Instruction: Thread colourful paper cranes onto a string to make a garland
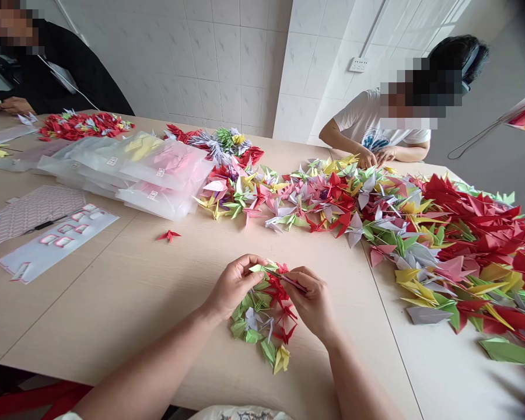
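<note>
My left hand [236,287] pinches a light green folded paper crane [257,269] between thumb and fingers. In my right hand [311,300] is a slim tool that looks like tweezers [294,283], its tip at the green paper. Below and between both hands lies a small heap of folded paper cranes: green ones [252,336], red ones [287,313], a pale lilac one [252,318] and a yellow one [282,359]. My fingers hide part of the held crane.
A long pile of colourful paper cranes [332,192] runs to a red heap [485,216] at right. Plastic bags [166,169], a label sheet [56,239] and a lone red crane [169,235] lie leftward. Two people [376,116] sit across the table [157,303], hands on folded paper.
</note>
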{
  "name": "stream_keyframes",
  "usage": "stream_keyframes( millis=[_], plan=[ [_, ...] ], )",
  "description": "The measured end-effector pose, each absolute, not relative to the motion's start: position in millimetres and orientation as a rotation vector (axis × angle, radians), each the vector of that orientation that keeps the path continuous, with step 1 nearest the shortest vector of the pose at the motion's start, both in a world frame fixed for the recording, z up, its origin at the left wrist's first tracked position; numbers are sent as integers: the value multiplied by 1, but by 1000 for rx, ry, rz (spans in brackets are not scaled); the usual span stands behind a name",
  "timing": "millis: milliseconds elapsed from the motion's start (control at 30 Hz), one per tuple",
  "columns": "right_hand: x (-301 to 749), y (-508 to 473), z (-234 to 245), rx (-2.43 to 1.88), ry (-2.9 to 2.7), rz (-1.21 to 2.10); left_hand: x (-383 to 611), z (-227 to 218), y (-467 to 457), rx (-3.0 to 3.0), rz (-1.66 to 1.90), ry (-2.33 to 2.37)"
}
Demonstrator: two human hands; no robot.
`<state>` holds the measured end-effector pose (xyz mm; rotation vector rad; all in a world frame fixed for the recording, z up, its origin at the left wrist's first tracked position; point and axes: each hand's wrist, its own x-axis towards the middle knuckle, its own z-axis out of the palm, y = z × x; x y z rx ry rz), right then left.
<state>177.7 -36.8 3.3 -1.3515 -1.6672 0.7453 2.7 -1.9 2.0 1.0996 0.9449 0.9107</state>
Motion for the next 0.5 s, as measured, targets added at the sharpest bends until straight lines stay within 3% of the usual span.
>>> stream_keyframes(
  millis=[500],
  plan=[
    [177, -38, -1, -1384, -1706, 647, 5, 3, -3, 1162, 934, 932]
  ],
)
